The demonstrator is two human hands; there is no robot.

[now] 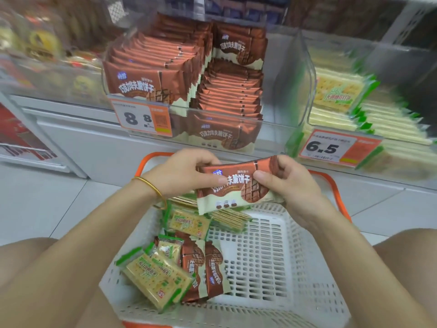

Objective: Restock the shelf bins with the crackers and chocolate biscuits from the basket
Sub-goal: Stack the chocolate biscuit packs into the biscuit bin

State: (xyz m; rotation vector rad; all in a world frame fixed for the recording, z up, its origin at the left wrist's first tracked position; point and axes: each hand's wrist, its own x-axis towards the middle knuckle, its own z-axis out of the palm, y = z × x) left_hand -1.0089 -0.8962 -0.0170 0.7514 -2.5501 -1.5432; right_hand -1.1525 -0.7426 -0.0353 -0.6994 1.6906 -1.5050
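Both hands clamp one chocolate biscuit packet (236,185) between them: the left hand (184,171) pinches its left end and the right hand (283,183) curls round its right end, so its long axis runs hand to hand. Below them sits the basket (260,256), with crackers (156,278) under the left forearm. The chocolate biscuit bin (279,131) stands straight ahead and above, slightly nearer the left hand. The cracker bin (309,91) lies beyond the right.
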